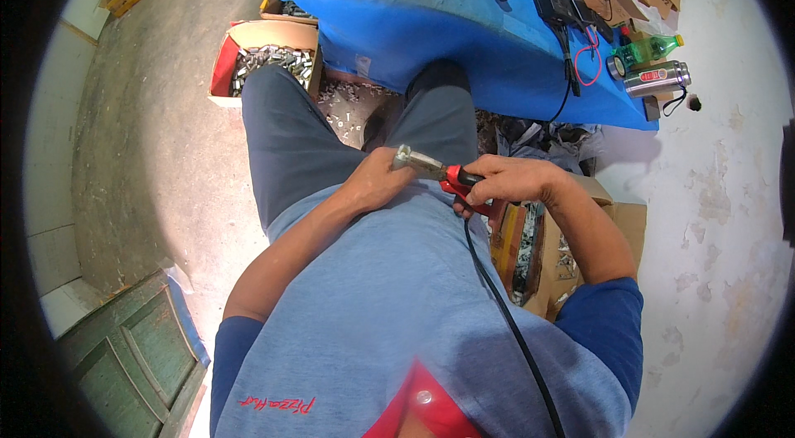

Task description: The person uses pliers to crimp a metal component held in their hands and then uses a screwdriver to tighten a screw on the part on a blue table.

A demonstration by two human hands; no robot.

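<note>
A big blue cloth [414,16] covers the table in front of the seated person, and an open box of small metal parts [269,61] sits on the floor by the left knee. Over the lap, the right hand [505,181] is wrapped tight around the red handle of a corded tool [443,173]. It would be best to keep that hold firm and the cord loose. The left hand [377,181] is curled against the tool's metal tip, fingers bent close. I cannot tell if it pinches something small there.
</note>
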